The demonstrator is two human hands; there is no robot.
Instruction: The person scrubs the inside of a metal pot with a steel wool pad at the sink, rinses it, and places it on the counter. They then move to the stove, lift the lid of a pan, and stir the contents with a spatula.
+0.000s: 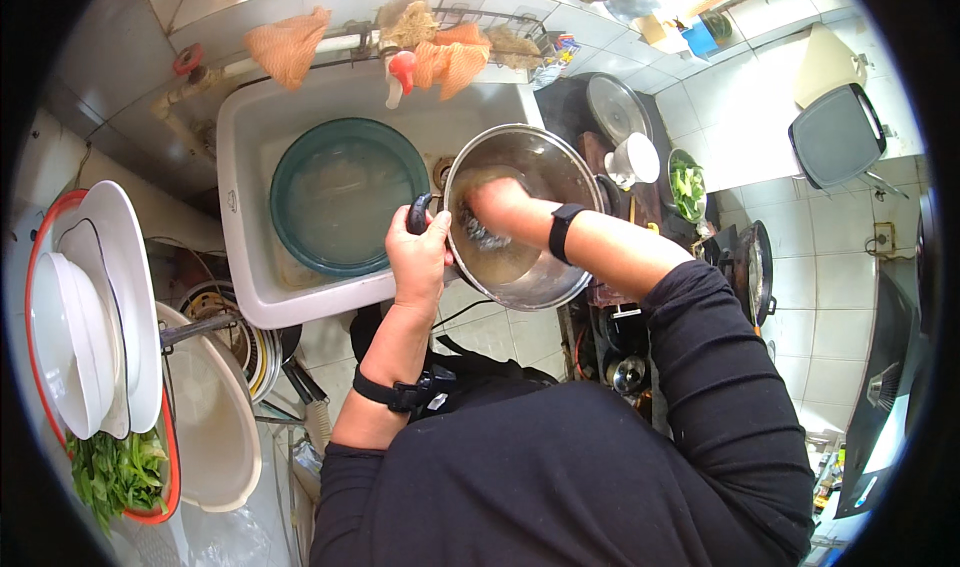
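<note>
A large stainless steel pot [555,154] is tilted over the right part of a white ceramic sink [247,267], with cloudy brownish water low inside. My left hand [420,248] grips the pot's black side handle [421,214]. Inside the pot is my right hand [496,205], blurred, at a greyish scouring pad or mesh [484,233]; its fingers are partly hidden, so whether they close on it is unclear. Left of the pot, a round green basin [281,214] of cloudy water sits in the sink. A red-handled tap [403,72] stands at the sink's back edge.
Orange cloths [289,46] hang from the pipe and wire rack behind the sink. White dishes [124,267], a beige basin [244,447] and leafy greens [120,466] are at the left. To the right are a metal lid [619,108], a white cup [637,158] and a bowl of greens [687,188].
</note>
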